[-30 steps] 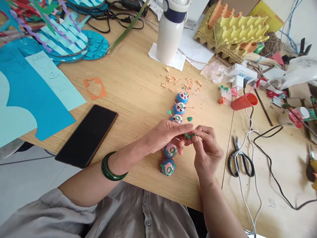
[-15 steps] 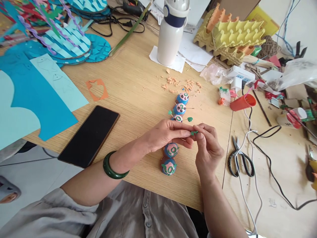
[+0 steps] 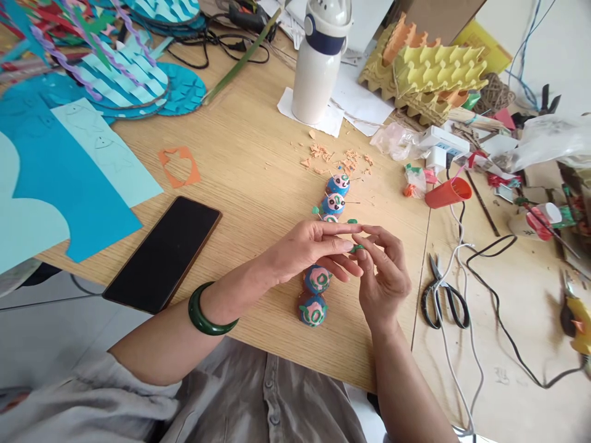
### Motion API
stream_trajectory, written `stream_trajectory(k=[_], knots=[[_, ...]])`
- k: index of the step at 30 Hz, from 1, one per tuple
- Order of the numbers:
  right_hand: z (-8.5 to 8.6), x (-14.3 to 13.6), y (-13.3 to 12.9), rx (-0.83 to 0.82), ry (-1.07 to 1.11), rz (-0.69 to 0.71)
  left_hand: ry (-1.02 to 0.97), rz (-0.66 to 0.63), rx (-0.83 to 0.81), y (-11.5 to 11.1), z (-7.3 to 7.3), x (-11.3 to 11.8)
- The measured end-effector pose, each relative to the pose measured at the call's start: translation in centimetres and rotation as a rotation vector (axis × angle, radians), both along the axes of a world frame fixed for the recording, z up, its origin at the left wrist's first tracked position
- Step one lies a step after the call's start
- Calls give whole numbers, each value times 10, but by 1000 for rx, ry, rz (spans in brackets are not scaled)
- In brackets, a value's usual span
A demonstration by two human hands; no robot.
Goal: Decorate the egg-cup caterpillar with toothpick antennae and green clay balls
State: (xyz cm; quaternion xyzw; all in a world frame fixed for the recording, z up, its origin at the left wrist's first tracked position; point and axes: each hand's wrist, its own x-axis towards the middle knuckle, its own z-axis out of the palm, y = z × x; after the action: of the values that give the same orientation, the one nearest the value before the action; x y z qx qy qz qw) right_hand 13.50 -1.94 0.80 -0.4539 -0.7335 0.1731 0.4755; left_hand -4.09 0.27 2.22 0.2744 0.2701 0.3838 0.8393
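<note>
A small piece of green clay (image 3: 356, 248) sits between the fingertips of both hands, above a row of blue balls. My left hand (image 3: 314, 246) holds its left end at the thumb tip, with the other fingers stretched out. Thumb and fingers of my right hand (image 3: 383, 277) pinch the same piece from the right. Below the hands are two blue balls with pink and green clay faces, the upper ball (image 3: 317, 279) and the lower ball (image 3: 313, 311). Farther up, a blue ball (image 3: 334, 203) carries a pink patch, dark dots and thin sticks. My left hand partly hides the row's middle.
A black phone (image 3: 162, 253) lies left of my forearm. Scissors (image 3: 444, 295) and cables are at the right, near a red cup (image 3: 447, 193). A white bottle (image 3: 318, 74) stands behind orange crumbs (image 3: 321, 152). Egg trays (image 3: 429, 71) are stacked at the back right.
The fingers have shifted around the green clay: the left fingers are spread more and the right index finger has moved up. The view has shifted slightly.
</note>
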Motion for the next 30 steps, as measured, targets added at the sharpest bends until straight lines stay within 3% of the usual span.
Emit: stream_trajectory(k=[5,10,12,14,17,20,25,30], knots=[[2,2,1,55,-106,73,74,17,37,-2,0,0],[2,6,2,114,-179,4,199,-22,194,-8,7,0],[2,6,0,174,-180,-16,317,53,284,-9,8,1],[3,4,-3,159,-143,-5,480,217,438,-10,5,2],[6,1,-8,-47,3,73,602,445,784,-7,-1,4],[5,-3,-13,-280,179,147,543,420,1040,-4,-6,5],[-3,-5,-17,-530,514,157,490,327,1130,-3,-6,7],[-6,-4,-15,-657,589,144,545,444,1104,-4,-8,10]])
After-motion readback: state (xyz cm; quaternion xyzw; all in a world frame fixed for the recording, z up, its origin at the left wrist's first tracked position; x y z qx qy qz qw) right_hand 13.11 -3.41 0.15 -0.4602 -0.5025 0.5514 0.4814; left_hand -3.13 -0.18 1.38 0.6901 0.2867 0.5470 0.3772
